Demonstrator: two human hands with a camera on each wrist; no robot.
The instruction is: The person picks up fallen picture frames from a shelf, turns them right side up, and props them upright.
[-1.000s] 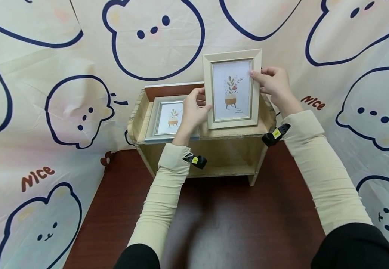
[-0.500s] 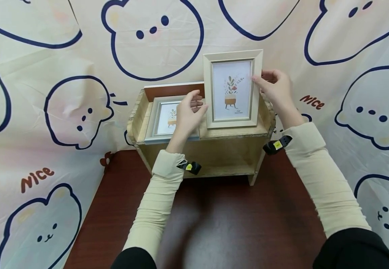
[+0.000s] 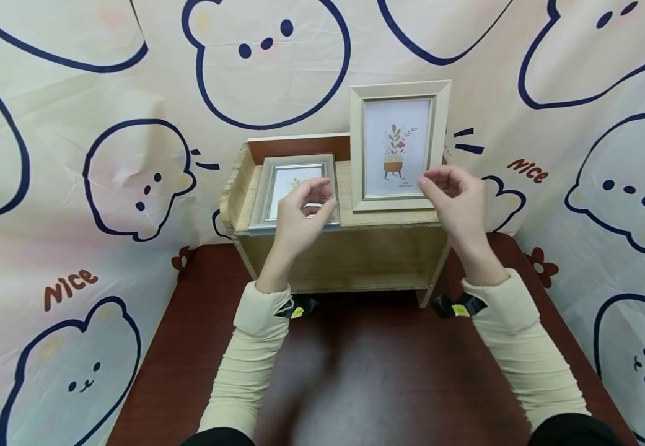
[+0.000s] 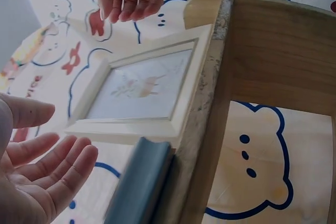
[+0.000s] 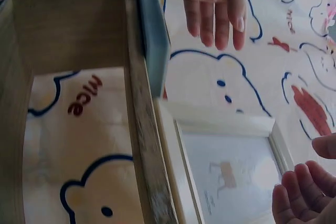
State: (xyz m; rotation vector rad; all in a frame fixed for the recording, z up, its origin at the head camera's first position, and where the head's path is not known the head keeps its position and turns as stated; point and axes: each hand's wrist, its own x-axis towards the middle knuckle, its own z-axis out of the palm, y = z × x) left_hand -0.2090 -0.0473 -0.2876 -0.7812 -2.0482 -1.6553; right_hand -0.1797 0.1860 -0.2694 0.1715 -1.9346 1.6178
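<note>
A cream picture frame [image 3: 357, 148] with a potted-plant print stands upright on the right part of a small wooden shelf's top. To its left a grey-green picture frame [image 3: 269, 179] lies flat, print side up, partly covered by my left hand [image 3: 302, 217]. That hand hovers in front of it, fingers loosely bent with nothing between them. My right hand [image 3: 458, 207] is off the cream frame's lower right corner, thumb and fingers apart and holding nothing. In the left wrist view, a gap shows between the left fingers [image 4: 68, 174] and the cream frame [image 4: 126, 129].
The wooden shelf [image 3: 367, 257] has an open lower compartment and a brown strip [image 3: 300, 147] along its back. It stands on a dark red-brown table [image 3: 367, 371]. A cloth backdrop [image 3: 132, 93] with bear drawings hangs close behind and at both sides.
My right hand has let go of the cream frame's right edge and drawn down towards me. The left hand has come away from that frame, moving down and left. The cream frame stays standing.
</note>
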